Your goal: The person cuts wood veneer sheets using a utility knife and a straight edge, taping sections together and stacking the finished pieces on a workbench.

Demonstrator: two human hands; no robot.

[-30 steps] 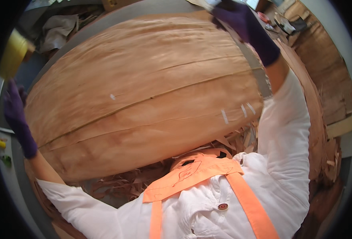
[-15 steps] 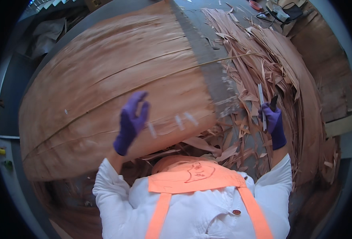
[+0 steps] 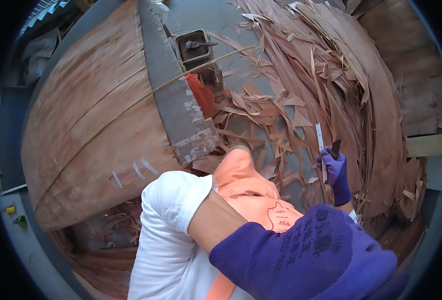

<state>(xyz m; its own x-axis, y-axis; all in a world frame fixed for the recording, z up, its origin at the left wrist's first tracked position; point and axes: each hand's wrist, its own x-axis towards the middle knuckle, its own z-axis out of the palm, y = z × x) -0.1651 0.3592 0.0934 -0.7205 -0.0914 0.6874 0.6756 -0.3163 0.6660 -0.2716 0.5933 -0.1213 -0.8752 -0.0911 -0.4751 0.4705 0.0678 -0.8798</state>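
My left hand (image 3: pixel 306 257), in a purple knitted glove, is raised close to the camera and crosses in front of my chest toward the right. Its back faces up and its fingers are out of sight, so I cannot tell what they hold. My right hand (image 3: pixel 335 172), also gloved in purple, is closed on a tool with a dark handle (image 3: pixel 335 148) and a thin white strip (image 3: pixel 319 135). It is beside the pile of torn brown veneer strips (image 3: pixel 341 95). To the left lies a large reddish-brown wood veneer sheet (image 3: pixel 96 110) with several short pale tape pieces (image 3: pixel 139 170).
A long thin stick (image 3: pixel 131 106) lies across the sheet and over a grey board edge (image 3: pixel 173 100). Beyond that edge are a dark tray (image 3: pixel 193 50) with a brush-like tool in it and a red-orange item (image 3: pixel 201 95). Veneer scraps (image 3: pixel 281 135) litter the floor.
My left hand has swung from above the veneer sheet across my chest to the right. My view has turned right, bringing the tray into sight. My right hand still holds the same items.
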